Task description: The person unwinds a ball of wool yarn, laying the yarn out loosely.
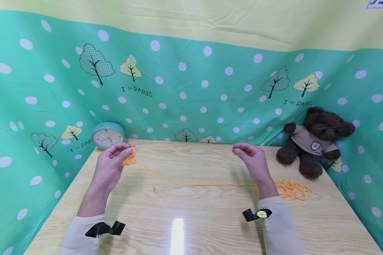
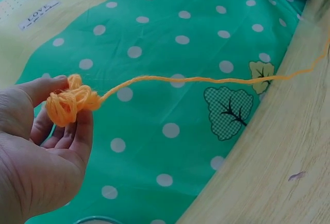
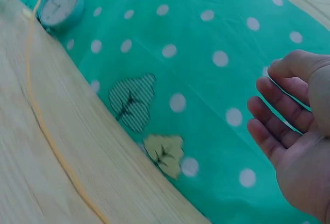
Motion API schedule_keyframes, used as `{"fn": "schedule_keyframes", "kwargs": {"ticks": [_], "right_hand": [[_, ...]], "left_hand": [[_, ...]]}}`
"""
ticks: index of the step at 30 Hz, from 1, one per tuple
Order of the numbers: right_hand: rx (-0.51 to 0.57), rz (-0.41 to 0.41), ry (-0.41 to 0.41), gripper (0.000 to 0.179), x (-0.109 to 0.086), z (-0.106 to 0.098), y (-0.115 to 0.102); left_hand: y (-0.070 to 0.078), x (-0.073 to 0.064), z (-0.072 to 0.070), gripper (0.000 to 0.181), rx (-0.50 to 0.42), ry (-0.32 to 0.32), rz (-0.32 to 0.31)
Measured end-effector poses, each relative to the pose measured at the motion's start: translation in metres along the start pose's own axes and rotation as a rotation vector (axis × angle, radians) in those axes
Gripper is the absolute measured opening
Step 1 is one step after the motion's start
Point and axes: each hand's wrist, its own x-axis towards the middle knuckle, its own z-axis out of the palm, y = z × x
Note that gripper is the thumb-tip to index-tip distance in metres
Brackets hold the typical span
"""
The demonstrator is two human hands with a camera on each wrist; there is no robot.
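Observation:
My left hand (image 1: 110, 164) pinches a small wound bundle of orange yarn (image 2: 72, 103) between thumb and fingers, raised above the left of the table. From the bundle a single yarn strand (image 1: 210, 185) sags down and runs right across the tabletop. It leads toward a loose heap of orange yarn (image 1: 292, 189), partly behind my right forearm. My right hand (image 1: 252, 159) is held up over the right side of the table. In the right wrist view its fingers (image 3: 278, 110) are loosely bent, with nothing between them and the thumb, and the strand lies apart from it.
A teal round clock (image 1: 108, 135) stands at the back left of the wooden table (image 1: 194, 219). A dark brown teddy bear (image 1: 316, 140) in a grey shirt sits at the back right. A green dotted curtain (image 1: 191, 88) closes off the back and sides. A tiny dark scrap (image 1: 154, 189) lies on the tabletop.

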Motion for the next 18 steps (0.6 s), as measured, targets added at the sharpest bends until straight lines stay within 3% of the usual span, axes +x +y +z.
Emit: {"fn": "schedule_keyframes", "kwargs": {"ticks": [6,18], "right_hand": [[0.053,0.034,-0.068,0.034,0.008,0.036,-0.002],[0.130,0.016,-0.221,0.030,0.012,0.105,0.002]], "left_hand": [[0.000,0.000,0.002,0.015,0.003,0.005,-0.004],[-0.001,0.000,0.003,0.012,0.025,0.016,-0.019]]}}
